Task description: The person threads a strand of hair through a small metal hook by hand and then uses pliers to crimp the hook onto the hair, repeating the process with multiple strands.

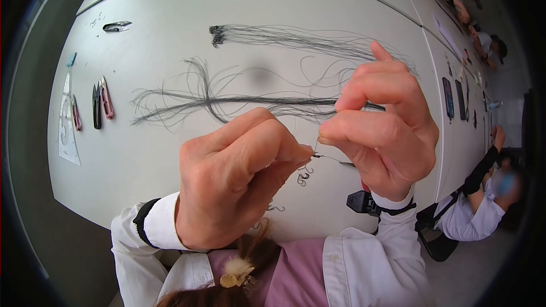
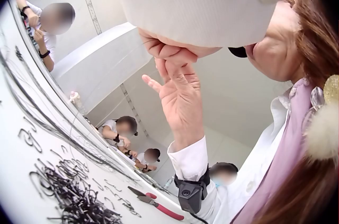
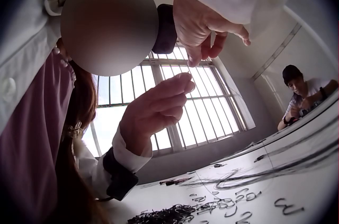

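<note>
My left hand (image 1: pixel 233 176) pinches a small dark piece (image 1: pixel 315 154) between thumb and fingertips, low over the table. Close beside it on the right, my right hand (image 1: pixel 392 125) has thumb and index finger together on a thin dark thread (image 1: pixel 317 144) that runs down to the piece; its other fingers are bent and raised. The left wrist view shows the left hand (image 2: pixel 169 49) above the right hand (image 2: pixel 183 107), near each other. Against the window in the right wrist view, the left hand (image 3: pixel 156 110) is below the right hand (image 3: pixel 206 28).
Long dark strands (image 1: pixel 256 100) lie across the table (image 1: pixel 170 165), with another bundle (image 1: pixel 217 35) behind. Snips (image 1: pixel 96 105) and a clear ruler (image 1: pixel 68 119) are at the left. A pile of dark hooks (image 2: pixel 74 197) lies near red-handled pliers (image 2: pixel 159 205). Other people sit at right.
</note>
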The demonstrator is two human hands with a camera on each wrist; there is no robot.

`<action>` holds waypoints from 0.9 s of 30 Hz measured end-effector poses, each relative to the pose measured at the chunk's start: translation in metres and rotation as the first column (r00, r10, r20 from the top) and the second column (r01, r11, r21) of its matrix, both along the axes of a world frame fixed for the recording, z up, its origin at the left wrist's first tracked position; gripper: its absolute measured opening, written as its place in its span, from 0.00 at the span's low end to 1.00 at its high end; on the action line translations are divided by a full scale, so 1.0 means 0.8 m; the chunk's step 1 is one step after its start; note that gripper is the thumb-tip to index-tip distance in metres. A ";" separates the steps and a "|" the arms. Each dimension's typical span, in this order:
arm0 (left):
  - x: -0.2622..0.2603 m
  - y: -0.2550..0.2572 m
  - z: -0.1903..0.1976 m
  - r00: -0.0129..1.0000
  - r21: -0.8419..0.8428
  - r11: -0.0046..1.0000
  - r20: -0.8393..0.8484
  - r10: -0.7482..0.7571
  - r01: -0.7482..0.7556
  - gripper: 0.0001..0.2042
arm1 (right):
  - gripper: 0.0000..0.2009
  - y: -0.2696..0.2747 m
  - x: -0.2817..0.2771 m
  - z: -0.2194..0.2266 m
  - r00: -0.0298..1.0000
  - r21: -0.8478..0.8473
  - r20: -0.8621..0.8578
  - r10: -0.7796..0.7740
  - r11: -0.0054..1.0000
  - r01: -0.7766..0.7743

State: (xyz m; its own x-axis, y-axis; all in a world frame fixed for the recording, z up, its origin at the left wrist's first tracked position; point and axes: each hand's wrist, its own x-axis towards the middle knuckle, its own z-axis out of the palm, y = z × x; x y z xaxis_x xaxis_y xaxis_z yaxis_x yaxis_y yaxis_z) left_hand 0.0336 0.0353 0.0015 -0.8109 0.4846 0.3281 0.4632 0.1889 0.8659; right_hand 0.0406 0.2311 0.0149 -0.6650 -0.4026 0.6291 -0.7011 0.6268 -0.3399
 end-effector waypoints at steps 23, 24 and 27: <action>-0.001 0.001 -0.002 1.000 0.015 1.000 -0.008 0.001 -0.001 0.07 | 0.07 0.001 0.000 0.001 1.000 0.022 0.003 0.007 1.000 -0.007; -0.001 0.001 -0.002 1.000 0.015 1.000 -0.009 0.000 0.001 0.07 | 0.07 0.000 0.000 0.001 1.000 0.020 0.006 0.006 1.000 -0.006; -0.001 0.000 -0.003 1.000 0.016 1.000 -0.011 -0.004 0.004 0.07 | 0.07 0.000 0.001 0.002 1.000 0.019 0.009 0.004 1.000 -0.004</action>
State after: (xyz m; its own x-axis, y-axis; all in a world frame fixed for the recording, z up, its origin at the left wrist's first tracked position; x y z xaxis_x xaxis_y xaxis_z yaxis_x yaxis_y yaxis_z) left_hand 0.0330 0.0356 -0.0008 -0.8054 0.4824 0.3445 0.4730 0.1727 0.8640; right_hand 0.0416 0.2309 0.0163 -0.6691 -0.4176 0.6148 -0.7006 0.6304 -0.3343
